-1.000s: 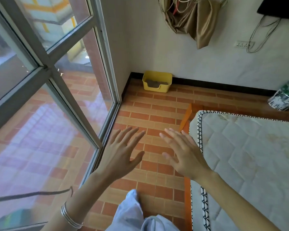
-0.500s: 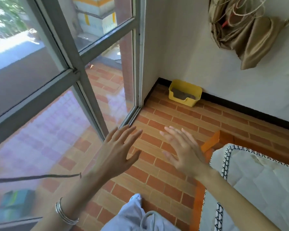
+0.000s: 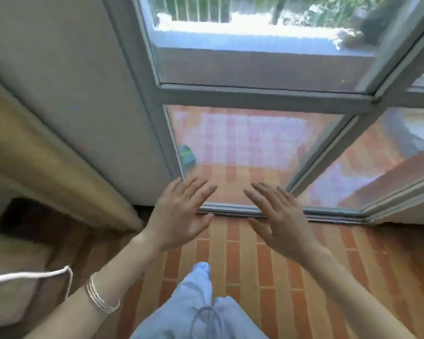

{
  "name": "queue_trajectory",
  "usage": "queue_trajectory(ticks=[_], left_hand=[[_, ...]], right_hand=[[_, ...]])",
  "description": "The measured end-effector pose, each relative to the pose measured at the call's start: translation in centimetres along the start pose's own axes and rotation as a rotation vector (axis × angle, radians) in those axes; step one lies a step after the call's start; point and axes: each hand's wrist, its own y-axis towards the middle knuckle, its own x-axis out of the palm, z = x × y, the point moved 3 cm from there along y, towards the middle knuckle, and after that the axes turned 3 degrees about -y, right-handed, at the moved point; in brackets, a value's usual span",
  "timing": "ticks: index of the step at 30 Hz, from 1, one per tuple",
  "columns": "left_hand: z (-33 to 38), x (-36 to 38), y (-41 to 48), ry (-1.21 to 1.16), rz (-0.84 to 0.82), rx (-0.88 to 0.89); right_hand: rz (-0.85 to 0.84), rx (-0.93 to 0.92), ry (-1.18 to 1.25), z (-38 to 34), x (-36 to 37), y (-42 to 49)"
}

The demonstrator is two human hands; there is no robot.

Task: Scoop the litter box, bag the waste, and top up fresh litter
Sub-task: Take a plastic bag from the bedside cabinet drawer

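Standing square to the glass door, the person holds both hands out in front at much the same height, with the backs of the hands toward the camera. The left hand is spread flat, fingers straight and a little fanned, with nothing in it. The right hand is the same, loose and empty. The two are near each other but apart, and a strip of sill and tile shows between the thumbs. Whether any fingertip reaches the glass I can't tell.

The litter box doesn't show from this angle, so I can't say where it lies relative to either hand.

Thin silver bangles sit on the left forearm. Below the hands, a pale blue trouser leg runs down to a white-socked foot on the brick-pattern floor. A grey drawstring loops at the waist.

Behind the glass, on the tiled balcony, a small teal box sits close to the door frame, just beyond the left hand's fingertips in this view. To the left, a beige curtain slants down to the floor beside a grey wall. A white cord crosses the lower left corner, well apart from the left hand.
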Motion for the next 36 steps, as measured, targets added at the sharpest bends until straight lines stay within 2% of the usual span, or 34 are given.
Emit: queue_trajectory(ticks=[7, 13, 17, 24, 36], left_hand=[[-7.3, -3.6, -14.3, 0.018, 0.096, -0.489], [-13.5, -6.0, -26.3, 0.035, 0.149, -0.759], [-18.5, -7.7, -34.0, 0.029, 0.169, -0.882], [-27.5, -11.5, -44.2, 0.063, 0.203, -0.999], [-38.3, -10.9, -51.1, 0.081, 0.194, -1.312]], right_hand=[[-0.068, -0.466, 0.07, -12.9, 3.3, 9.0], [-0.097, -0.739, 0.108, -27.0, 7.7, 14.2], [-0.117, -0.835, 0.148, -36.7, 10.8, 17.3], [-0.153, -0.955, 0.189, -51.3, 14.5, 22.4], [-0.294, -1.209, 0.232, -65.3, 22.9, 31.9]])
